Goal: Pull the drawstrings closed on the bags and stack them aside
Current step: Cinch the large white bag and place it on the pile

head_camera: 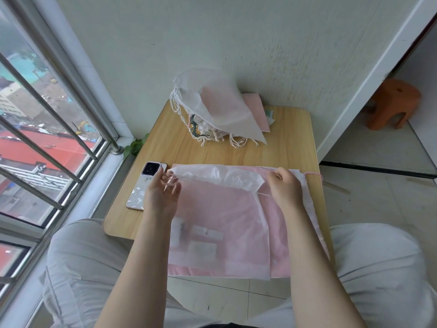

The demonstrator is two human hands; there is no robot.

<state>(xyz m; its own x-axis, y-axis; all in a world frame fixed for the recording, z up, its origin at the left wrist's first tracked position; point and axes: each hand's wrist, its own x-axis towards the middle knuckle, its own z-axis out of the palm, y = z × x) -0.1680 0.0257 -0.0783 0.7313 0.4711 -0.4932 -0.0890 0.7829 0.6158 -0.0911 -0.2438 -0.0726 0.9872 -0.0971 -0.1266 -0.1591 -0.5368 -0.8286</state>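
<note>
You sit at a small wooden table [293,147] with a translucent white bag [220,223] lying flat before you, pink showing through it, its lower edge hanging over the near side of the table. The mouth of the bag faces away from you and is partly gathered along the top.

Your left hand [163,195] is at the bag's top left corner, fingers loosely curled around the cord there; whether they truly pinch it is hard to tell through the blur. Your right hand [285,185] is a closed fist at the top right, gripping the hem or the cord; a thin white cord [263,194] runs out of it toward the bag, and a pink cord [313,174] trails off to the right.

This looks like the closing step, only just begun. Next, you will likely need to draw both cords outward until the mouth bunches shut.

A pile of bags [220,107], cords dangling, sits at the far edge. A phone [145,185] lies just left of your left hand.
</note>
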